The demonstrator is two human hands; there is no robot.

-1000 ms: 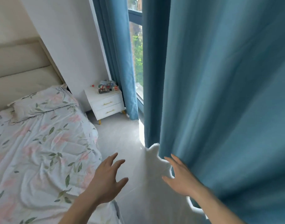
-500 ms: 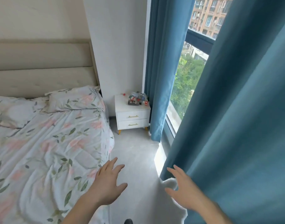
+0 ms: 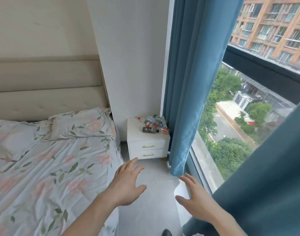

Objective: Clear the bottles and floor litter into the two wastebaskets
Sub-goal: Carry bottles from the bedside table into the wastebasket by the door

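A heap of several plastic bottles (image 3: 154, 125) lies on top of a white nightstand (image 3: 148, 147) in the far corner, with a small red cap (image 3: 138, 118) beside it. My left hand (image 3: 127, 183) hovers over the grey floor with its fingers spread, holding nothing. My right hand (image 3: 194, 200) is stretched out beside it, fingers straight, also holding nothing. Both hands are well short of the nightstand. No wastebasket is in view.
A bed (image 3: 43, 167) with a floral cover fills the left. A narrow strip of grey floor (image 3: 151, 210) runs between it and the window (image 3: 231, 125). Blue curtains hang by the nightstand (image 3: 185, 99) and at my right (image 3: 265, 184).
The view has swung right and moved forward along the aisle; the near curtain has slid off to the right, uncovering the window. The nightstand looks closer. Both hands stay out in front, spread.
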